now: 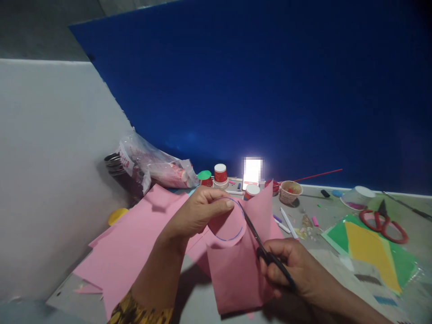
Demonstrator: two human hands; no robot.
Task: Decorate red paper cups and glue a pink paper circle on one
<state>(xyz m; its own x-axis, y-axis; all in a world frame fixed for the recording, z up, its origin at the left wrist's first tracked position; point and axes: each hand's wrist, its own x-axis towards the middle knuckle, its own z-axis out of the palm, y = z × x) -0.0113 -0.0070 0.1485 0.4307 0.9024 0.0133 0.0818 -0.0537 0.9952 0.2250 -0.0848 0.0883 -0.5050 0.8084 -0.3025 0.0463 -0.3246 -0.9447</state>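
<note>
My left hand (205,209) pinches a sheet of pink paper (236,274) near the top of a circle drawn on it in blue. The circle is partly cut out, and the sheet bends away around it. In my right hand (286,265) is a pair of scissors (254,234) with black handles, my fingers in the loops. Its blades point up and left, at the right edge of the drawn circle. More pink sheets (128,252) lie on the table under and left of my left forearm.
Paper cups (220,174), a bright phone (252,173) and a small bowl (290,192) stand along the back by a blue wall. Markers (288,222) lie right of centre. Red-handled scissors (384,226) rest near green and yellow sheets (369,252). A plastic bag (162,166) sits at back left.
</note>
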